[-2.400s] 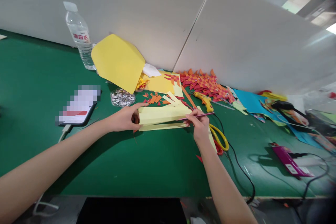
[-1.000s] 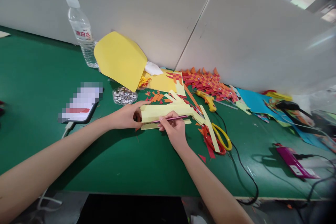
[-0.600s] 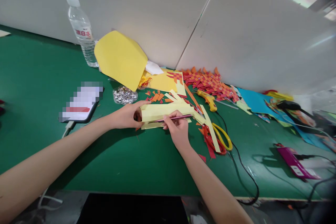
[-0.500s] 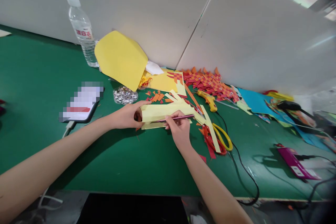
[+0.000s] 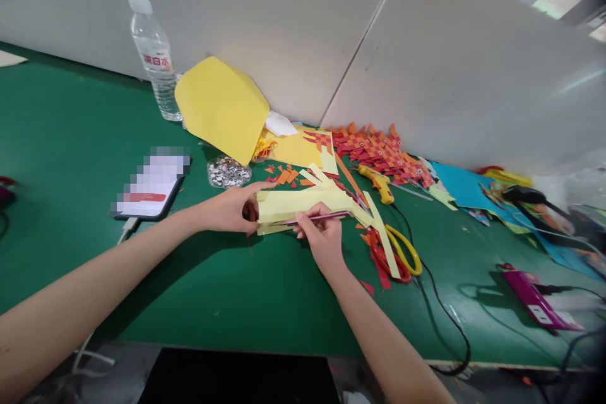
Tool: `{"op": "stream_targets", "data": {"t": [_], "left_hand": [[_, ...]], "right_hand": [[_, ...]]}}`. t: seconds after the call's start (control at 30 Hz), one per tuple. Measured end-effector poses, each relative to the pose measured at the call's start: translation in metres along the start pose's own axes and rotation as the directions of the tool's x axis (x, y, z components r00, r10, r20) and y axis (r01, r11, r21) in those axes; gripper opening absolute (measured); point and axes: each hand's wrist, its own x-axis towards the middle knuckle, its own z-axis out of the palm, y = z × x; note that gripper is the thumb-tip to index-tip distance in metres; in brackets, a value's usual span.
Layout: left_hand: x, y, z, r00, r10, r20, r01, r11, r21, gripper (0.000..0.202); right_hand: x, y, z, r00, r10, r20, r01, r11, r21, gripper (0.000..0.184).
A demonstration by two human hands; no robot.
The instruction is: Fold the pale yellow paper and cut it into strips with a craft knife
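My left hand (image 5: 230, 209) is at the left end of a pale yellow paper piece (image 5: 286, 203), closed on it with the thumb at the lower corner and fingers over the top edge. In my right hand (image 5: 322, 238) is a slim purplish pen (image 5: 329, 216), gripped near its lower part. It lies at a low slant across the paper, its point toward the left along the lower edge. Another pale yellow layer shows under that edge. Pale paper strips (image 5: 382, 233) lie just right of the paper, over scissors (image 5: 402, 251) with red and yellow handles.
A phone (image 5: 156, 186) on a white cable and a water bottle (image 5: 158, 69) stand left. Behind are a clear tray of googly eyes (image 5: 229, 172), yellow sheets (image 5: 222, 104) and red-orange woven paper fish (image 5: 374, 151). A yellow glue gun (image 5: 376, 183) and purple power strip (image 5: 540, 300) are right.
The view has shifted slightly, so the scene sits a little farther right. My right hand with the pen has slid slightly left along the paper; my left hand keeps its hold.
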Motion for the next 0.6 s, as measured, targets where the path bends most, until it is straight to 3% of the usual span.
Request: {"op": "stream_targets", "data": {"t": [0.27, 0.6], "left_hand": [[-0.001, -0.001, -0.003, 1.000, 0.019, 0.013, -0.019, 0.999, 0.042, 0.085], [0.001, -0.006, -0.001, 0.998, 0.063, -0.001, -0.063, 0.996, 0.067, 0.087]], "right_hand": [[0.000, -0.004, 0.001, 0.999, -0.013, -0.031, 0.014, 1.000, 0.028, 0.023], [0.001, -0.002, 0.012, 0.999, 0.013, 0.052, -0.016, 0.998, 0.054, 0.022]]}}
